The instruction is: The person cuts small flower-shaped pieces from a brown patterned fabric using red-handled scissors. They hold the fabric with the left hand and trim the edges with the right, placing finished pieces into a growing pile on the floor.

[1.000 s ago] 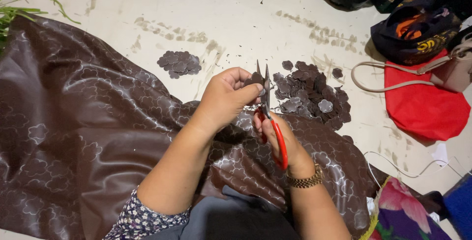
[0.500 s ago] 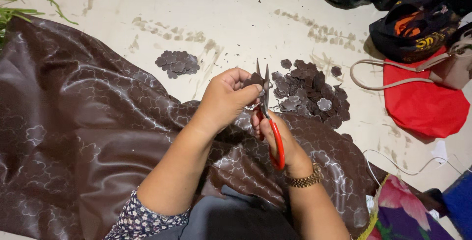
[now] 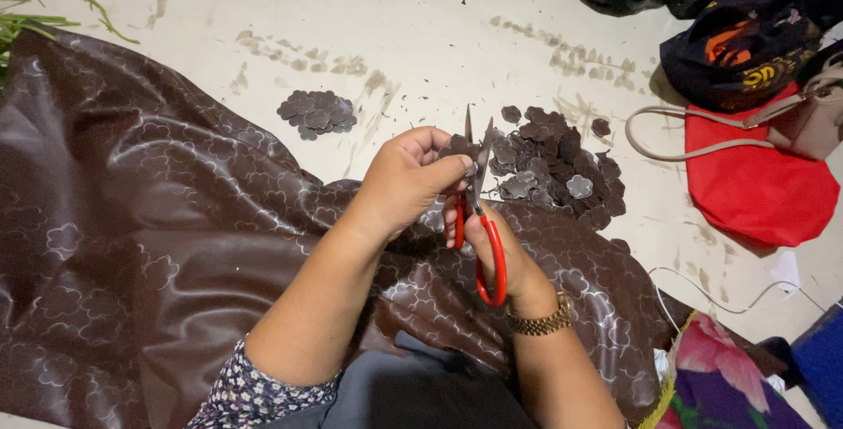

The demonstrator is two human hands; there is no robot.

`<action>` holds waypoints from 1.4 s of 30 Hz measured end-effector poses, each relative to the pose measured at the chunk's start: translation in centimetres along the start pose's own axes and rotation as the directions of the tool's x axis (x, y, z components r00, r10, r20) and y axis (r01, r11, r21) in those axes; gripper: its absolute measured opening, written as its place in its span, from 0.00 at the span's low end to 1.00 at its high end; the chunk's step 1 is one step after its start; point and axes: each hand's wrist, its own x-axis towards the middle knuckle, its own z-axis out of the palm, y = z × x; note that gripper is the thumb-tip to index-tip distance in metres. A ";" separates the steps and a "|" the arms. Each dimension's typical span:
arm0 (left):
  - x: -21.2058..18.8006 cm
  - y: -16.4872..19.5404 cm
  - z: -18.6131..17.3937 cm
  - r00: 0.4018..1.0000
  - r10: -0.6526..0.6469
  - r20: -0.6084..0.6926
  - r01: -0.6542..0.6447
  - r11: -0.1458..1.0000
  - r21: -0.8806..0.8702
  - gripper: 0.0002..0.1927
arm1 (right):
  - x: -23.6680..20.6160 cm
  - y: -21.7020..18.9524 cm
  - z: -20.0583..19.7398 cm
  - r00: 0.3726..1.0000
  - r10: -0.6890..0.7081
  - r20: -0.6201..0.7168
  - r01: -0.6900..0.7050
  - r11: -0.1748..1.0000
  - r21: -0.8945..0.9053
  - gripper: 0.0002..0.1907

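You sit on a pale floor (image 3: 421, 34) and look down at your two bare hands, which meet just above your lap. Your left hand (image 3: 404, 179) has its fingers pinched on a small dark brown fabric piece (image 3: 457, 144), holding it up between the open blades of the scissors. Your right hand (image 3: 496, 258) has its fingers closed through the red loops of the scissors (image 3: 479, 209), whose blades point away from you and stand slightly apart around the piece. A gold watch (image 3: 544, 319) sits on your right wrist. Beneath both hands a large sheet of shiny brown cloth (image 3: 132, 245), stamped with a cloud-like pattern, spreads over your lap and across the floor toward its left edge. Just beyond the scissor tips lies a big pile of cut brown pieces (image 3: 558, 165), resting partly on the floor and touching the far edge of the cloth. A smaller pile of cut pieces (image 3: 316, 113) lies on the bare floor, well apart to the left of the big one. Toward the right edge of the floor lies a red bag (image 3: 755, 187) with a beige handbag (image 3: 812, 122) on it, its strap looping over the floor, and a dark bag (image 3: 746, 51) sits behind them. Green leaves (image 3: 35, 12) show at the far left corner.
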 end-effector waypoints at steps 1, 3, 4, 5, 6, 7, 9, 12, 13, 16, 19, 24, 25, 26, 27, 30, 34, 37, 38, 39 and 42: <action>-0.1 0.0 0.0 1.000 -0.001 0.004 0.001 1.000 -0.011 0.03 | 0.0 0.1 0.0 1.000 0.002 -0.002 -0.002 1.000 0.010 0.32; 0.0 0.1 0.1 1.000 -0.001 0.014 0.001 1.000 -0.031 0.03 | 0.0 0.2 0.1 1.000 0.002 -0.008 -0.002 1.000 0.028 0.32; 0.0 0.0 0.1 1.000 0.010 0.017 -0.010 1.000 -0.010 0.03 | 0.0 0.3 0.0 1.000 0.003 -0.010 -0.002 1.000 0.018 0.32; 0.0 -0.1 0.1 1.000 0.020 0.019 -0.020 1.000 0.011 0.03 | 0.0 0.3 -0.1 1.000 0.004 -0.012 -0.004 1.000 0.008 0.32; 0.0 -0.2 0.1 0.999 0.030 0.021 -0.031 0.999 0.032 0.03 | 0.0 0.4 -0.1 1.000 0.005 -0.013 -0.005 1.000 -0.001 0.32; 0.0 -0.4 0.0 1.000 0.006 0.022 -0.006 1.000 0.020 0.03 | 0.0 0.5 -0.2 1.000 0.007 -0.013 -0.006 1.000 0.007 0.31; 0.0 -0.7 -0.3 0.999 -0.043 0.025 0.043 0.999 -0.004 0.05 | -0.1 0.6 -0.4 1.000 0.009 -0.013 -0.009 1.000 0.022 0.30; 0.2 -1.3 -0.6 1.000 -0.003 0.018 0.003 1.000 0.017 0.04 | -0.2 0.8 -0.7 0.999 0.034 -0.006 -0.034 0.999 0.027 0.30; 0.4 -1.5 -0.6 0.999 0.044 0.026 -0.045 0.999 0.020 0.03 | -0.2 0.8 -0.7 0.999 0.036 -0.017 -0.036 0.999 0.036 0.30; 0.6 -1.7 -0.7 0.991 0.131 0.034 -0.133 0.991 0.036 0.04 | -0.3 0.9 -0.7 0.999 0.038 -0.032 -0.036 0.998 0.041 0.30; 0.6 -1.6 -0.6 0.998 0.071 0.004 -0.071 0.997 0.037 0.05 | -0.2 0.7 -0.7 1.000 0.025 -0.009 -0.025 0.999 0.026 0.31; 0.3 -0.9 -0.4 0.999 -0.040 -0.009 0.040 0.999 -0.014 0.05 | -0.2 0.1 -0.5 1.000 0.027 0.011 -0.028 0.996 0.090 0.33; 0.3 -0.8 -0.4 1.000 -0.009 -0.003 0.009 1.000 0.005 0.05 | -0.2 0.0 -0.5 1.000 0.026 0.015 -0.027 0.996 0.083 0.32; 0.4 -0.6 -0.4 1.000 0.022 0.004 -0.023 0.999 0.024 0.05 | -0.2 -0.1 -0.5 1.000 0.023 0.020 -0.025 0.997 0.076 0.32; 0.4 -0.5 -0.4 0.998 0.055 0.012 -0.055 0.998 0.044 0.05 | -0.1 -0.2 -0.5 0.999 0.020 0.025 -0.022 0.997 0.069 0.31; 0.3 -0.4 -0.5 0.996 -0.089 -0.021 0.089 0.996 0.008 0.05 | -0.2 -0.1 -0.6 0.998 0.003 0.059 -0.005 0.999 0.037 0.29; 0.6 -0.9 -0.3 0.999 0.032 -0.039 -0.030 0.998 0.046 0.04 | -0.2 0.1 -0.3 0.999 0.039 -0.018 -0.037 0.997 0.063 0.27; 0.9 -1.4 0.0 0.995 0.086 -0.052 -0.085 0.996 0.010 0.03 | 0.1 0.1 0.1 0.996 0.012 -0.088 -0.012 1.000 -0.002 0.28; 0.9 -1.5 0.1 0.994 0.092 -0.059 -0.093 0.996 -0.009 0.03 | 0.1 0.0 0.3 0.994 -0.012 -0.109 0.009 1.000 -0.029 0.28; 1.0 -1.7 0.2 0.993 0.098 -0.066 -0.100 0.995 -0.028 0.03 | 0.3 -0.1 0.5 0.991 -0.037 -0.128 0.030 0.998 -0.056 0.28; 1.0 -1.9 0.5 0.992 0.073 -0.100 -0.078 0.996 -0.047 0.04 | 0.7 -0.5 0.9 0.981 -0.064 -0.182 0.045 0.994 -0.104 0.28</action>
